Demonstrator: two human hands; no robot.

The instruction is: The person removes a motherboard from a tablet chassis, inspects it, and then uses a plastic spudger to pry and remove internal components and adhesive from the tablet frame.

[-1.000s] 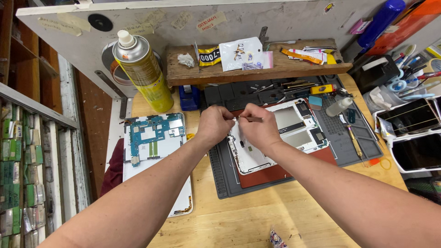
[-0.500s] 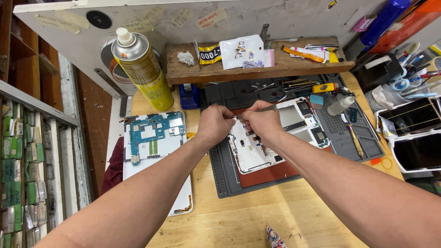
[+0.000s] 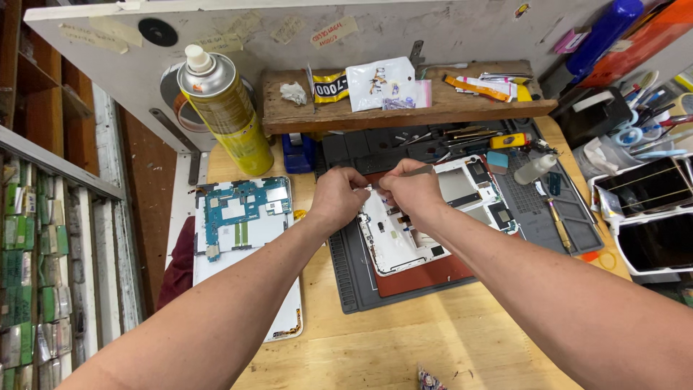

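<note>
Two bare forearms reach over the pale wooden surface (image 3: 375,347) and meet above the opened white tablet shell (image 3: 393,242), which lies on a dark grey ridged work mat (image 3: 354,282), seemingly to stop it sliding. The left hand (image 3: 336,198) pinches a tiny part at its fingertips, while the right hand (image 3: 408,189) is closed on a thin metal tool (image 3: 415,171) aimed at that part. Further left lies a blue circuit board (image 3: 242,213), and behind it stands a tall yellow spray can (image 3: 227,115).

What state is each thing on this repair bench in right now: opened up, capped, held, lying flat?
Opened tablet: back off, insides showing, flat on the grey work mat.
Blue circuit board: exposed, lying on a white panel.
Yellow spray can: upright, white nozzle on.
Small white bottle: lying tilted on the mat.
Left hand: pinching a small part.
Right hand: gripping a thin metal tool.
</note>
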